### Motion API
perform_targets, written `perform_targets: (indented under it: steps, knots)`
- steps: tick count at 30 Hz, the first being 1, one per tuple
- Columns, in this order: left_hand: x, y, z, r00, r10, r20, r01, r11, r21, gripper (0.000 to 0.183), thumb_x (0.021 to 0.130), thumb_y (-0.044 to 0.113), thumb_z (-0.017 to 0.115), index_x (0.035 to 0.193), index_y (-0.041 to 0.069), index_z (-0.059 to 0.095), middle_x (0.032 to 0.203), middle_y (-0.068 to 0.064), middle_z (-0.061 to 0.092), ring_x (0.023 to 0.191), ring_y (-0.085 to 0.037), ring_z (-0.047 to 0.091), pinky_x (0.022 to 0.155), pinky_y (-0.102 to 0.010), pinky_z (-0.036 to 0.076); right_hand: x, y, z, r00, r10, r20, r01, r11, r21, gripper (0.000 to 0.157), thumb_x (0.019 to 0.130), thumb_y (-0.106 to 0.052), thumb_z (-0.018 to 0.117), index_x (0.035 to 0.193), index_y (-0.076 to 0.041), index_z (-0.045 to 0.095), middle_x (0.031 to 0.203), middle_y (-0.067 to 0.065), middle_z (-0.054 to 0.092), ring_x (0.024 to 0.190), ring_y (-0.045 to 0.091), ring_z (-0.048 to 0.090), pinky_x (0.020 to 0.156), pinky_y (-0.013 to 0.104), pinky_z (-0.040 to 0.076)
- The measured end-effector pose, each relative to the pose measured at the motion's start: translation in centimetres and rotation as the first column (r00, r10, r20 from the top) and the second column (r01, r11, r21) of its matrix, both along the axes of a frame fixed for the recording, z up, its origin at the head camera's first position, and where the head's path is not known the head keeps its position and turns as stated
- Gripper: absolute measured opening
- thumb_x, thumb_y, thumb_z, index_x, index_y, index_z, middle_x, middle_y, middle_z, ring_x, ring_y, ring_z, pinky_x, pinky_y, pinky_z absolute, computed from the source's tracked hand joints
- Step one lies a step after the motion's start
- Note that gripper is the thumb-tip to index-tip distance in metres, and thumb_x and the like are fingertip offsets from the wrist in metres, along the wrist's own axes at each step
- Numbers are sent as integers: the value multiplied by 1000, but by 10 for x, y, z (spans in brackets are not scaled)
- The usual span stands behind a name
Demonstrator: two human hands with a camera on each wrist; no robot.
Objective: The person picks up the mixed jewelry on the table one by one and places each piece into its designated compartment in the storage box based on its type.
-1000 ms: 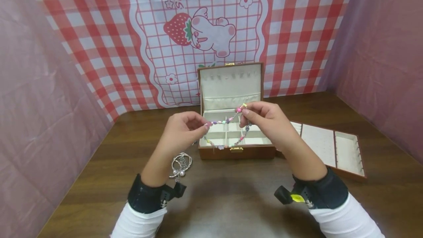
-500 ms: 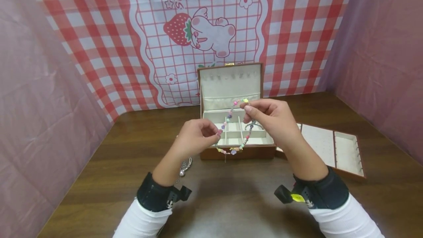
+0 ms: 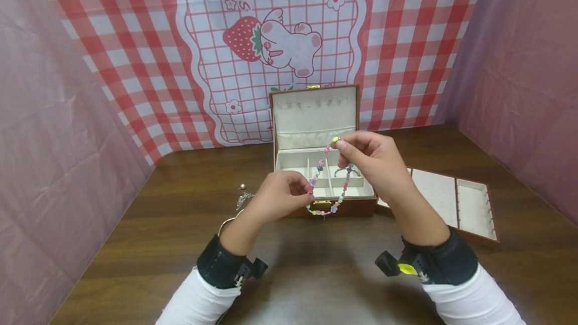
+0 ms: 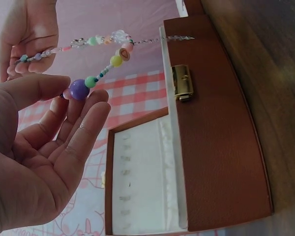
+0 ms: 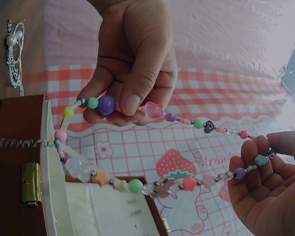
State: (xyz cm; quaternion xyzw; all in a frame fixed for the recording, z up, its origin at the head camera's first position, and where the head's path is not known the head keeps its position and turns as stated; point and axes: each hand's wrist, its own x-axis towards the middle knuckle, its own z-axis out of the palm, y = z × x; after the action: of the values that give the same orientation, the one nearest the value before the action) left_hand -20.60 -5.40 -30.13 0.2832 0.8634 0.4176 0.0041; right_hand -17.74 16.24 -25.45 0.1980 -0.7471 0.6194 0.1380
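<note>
A pastel beaded necklace [image 3: 343, 192] hangs as a loop in the air, over the front of an open brown jewelry box [image 3: 293, 208]. My left hand [image 3: 282, 194] pinches its left side between thumb and fingertips, beside a large purple bead [image 5: 106, 104]. Higher up, near a yellow bead, my right hand [image 3: 375, 159] pinches the upper end. The right wrist view shows the strand stretched between both hands, with star, flower and heart beads. A thin silver chain [image 4: 160, 39] dangles from its lower part in the left wrist view. Behind the loop, a silver bracelet [image 3: 341, 171] lies in a right-hand compartment.
The box's cream-lined lid [image 3: 316, 117] stands raised at the back. A shallow divided tray [image 3: 434, 194] lies at the right. On the wooden table, left of the box, are a small pearl piece [image 3: 242, 186], silver chain jewelry [image 3: 244, 198] and a bangle [image 3: 226, 222] partly behind the left forearm.
My left hand has moved right and downward, turning the necklace from a wide loop to a more hanging one. My right hand has shifted slightly up and right, still pinching it.
</note>
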Motion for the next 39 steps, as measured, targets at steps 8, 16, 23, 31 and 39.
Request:
perform_targets:
  steps: [8,16,23,31,39]
  knots:
    - [-1,3,-5,997,-66,-29,66,998,-6,7,81,9,74,80,7,68,72,3,65,66,-5,59,63,-21,50,2,0,1,999,-30,-41,33,996,78,23,96,-20,64,101,3,67,74,10,60,70,23,55,58,29,46]
    - [-1,2,-3,999,-48,-19,48,999,-10,9,81,13,77,84,8,69,76,3,67,71,-7,61,67,-23,51,1,4,2,998,-6,-65,14,992,128,19,96,-16,63,101,1,68,74,12,60,67,23,56,57,30,49]
    - [-10,-11,1,994,98,-41,-100,994,-49,10,83,18,77,84,11,70,78,4,68,73,-10,62,69,-28,51,0,10,3,998,-18,-67,29,986,163,19,95,-15,64,102,2,69,75,10,57,61,21,52,52,28,49]
    - [-36,-45,-1,955,279,-104,-289,952,-105,16,83,20,76,93,8,71,85,-1,70,82,-17,64,76,-34,52,1,16,6,997,-46,-58,56,982,181,21,95,-18,65,104,0,70,76,8,59,61,21,49,47,28,45]
    - [-54,-55,-17,945,300,130,-286,951,-115,39,85,16,74,118,-1,64,111,-16,66,73,-31,69,62,-34,58,3,21,8,994,-67,-81,81,980,183,20,95,-16,65,105,1,70,79,5,61,64,20,49,48,26,44]
